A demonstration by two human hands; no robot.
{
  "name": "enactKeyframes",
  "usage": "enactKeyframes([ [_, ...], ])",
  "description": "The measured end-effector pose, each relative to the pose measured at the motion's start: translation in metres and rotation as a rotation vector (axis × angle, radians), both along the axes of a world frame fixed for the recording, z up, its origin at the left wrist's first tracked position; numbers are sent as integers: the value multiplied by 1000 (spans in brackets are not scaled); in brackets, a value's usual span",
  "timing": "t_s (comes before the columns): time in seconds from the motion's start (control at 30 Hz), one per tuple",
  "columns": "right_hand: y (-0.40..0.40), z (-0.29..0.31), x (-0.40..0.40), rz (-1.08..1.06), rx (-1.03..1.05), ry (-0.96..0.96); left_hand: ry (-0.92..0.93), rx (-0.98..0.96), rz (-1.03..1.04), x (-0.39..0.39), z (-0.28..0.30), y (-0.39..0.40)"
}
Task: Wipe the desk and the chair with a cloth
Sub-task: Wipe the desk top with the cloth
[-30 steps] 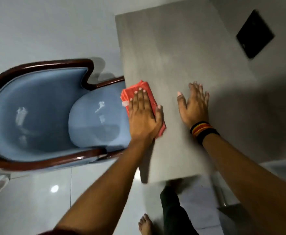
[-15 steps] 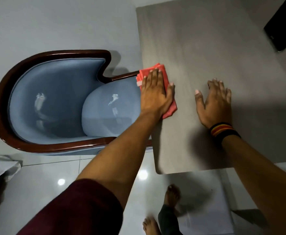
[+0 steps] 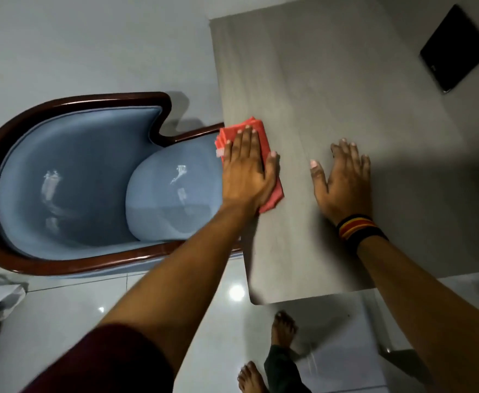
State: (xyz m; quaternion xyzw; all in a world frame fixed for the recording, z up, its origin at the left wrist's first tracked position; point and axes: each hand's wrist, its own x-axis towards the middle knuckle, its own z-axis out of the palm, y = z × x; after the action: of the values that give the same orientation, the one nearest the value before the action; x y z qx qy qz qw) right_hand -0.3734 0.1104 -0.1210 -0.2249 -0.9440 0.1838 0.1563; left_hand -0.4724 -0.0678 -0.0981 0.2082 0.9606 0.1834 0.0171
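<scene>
Left of the left hand (image 3: 246,168) stands the chair (image 3: 71,182), blue padding in a dark wood frame, its seat tucked against the desk (image 3: 331,89) edge. The left hand lies flat, palm down, fingers together and thumb out, pressing the cloth (image 3: 272,199) onto the desk at its chair-side edge. The cloth is red and folded; it shows beyond the fingertips and beneath the thumb. Just right of it, apart from the cloth, the right hand (image 3: 346,182) rests flat on the bare desk, fingers slightly spread, holding nothing, with a striped band (image 3: 358,229) at the wrist. Far beyond the right hand, a black square (image 3: 456,49) lies on the desk. Below both hands, bare feet (image 3: 282,330) stand on the glossy floor (image 3: 71,310).
</scene>
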Motion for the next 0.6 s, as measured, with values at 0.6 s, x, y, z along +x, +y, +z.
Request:
enactKeyframes([
  [0.6, -3, 2, 2, -15, 0, -56, 21, 11, 30, 12, -14, -2],
])
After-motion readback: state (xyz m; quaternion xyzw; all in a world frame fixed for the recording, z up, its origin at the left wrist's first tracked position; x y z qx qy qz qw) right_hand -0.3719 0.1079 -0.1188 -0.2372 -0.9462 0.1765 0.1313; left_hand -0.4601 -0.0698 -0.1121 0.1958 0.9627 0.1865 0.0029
